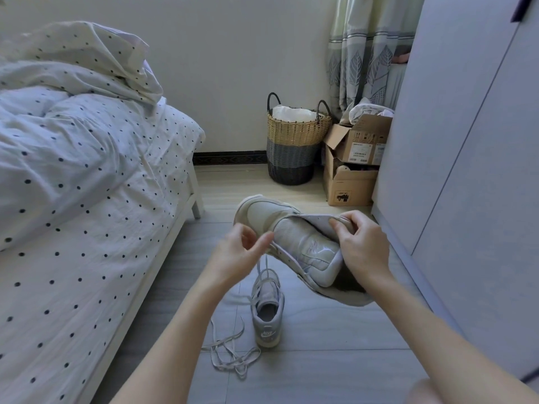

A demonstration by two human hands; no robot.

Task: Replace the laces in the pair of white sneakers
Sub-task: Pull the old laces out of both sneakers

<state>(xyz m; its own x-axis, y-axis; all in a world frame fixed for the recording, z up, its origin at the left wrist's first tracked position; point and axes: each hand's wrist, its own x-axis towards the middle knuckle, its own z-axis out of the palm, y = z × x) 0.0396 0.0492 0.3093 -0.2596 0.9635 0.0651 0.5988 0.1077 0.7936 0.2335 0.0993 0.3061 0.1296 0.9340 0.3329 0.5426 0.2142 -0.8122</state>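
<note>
I hold one white sneaker (294, 228) in the air, toe pointing away, its tongue bare with no lace across the eyelets. My right hand (360, 243) grips the right eyelet flap. My left hand (243, 249) pinches the end of a white lace (260, 266) at the left eyelet row; the lace hangs down from my fingers. The second sneaker (267, 312) stands on the floor below, heel toward me. A loose lace (233, 352) lies tangled on the floor beside it.
A bed (73, 185) with a dotted cover fills the left. A woven basket (294, 141) and stacked cardboard boxes (354, 161) stand by the far wall. A grey wardrobe (466, 141) runs along the right. Grey floor (320, 360) lies between.
</note>
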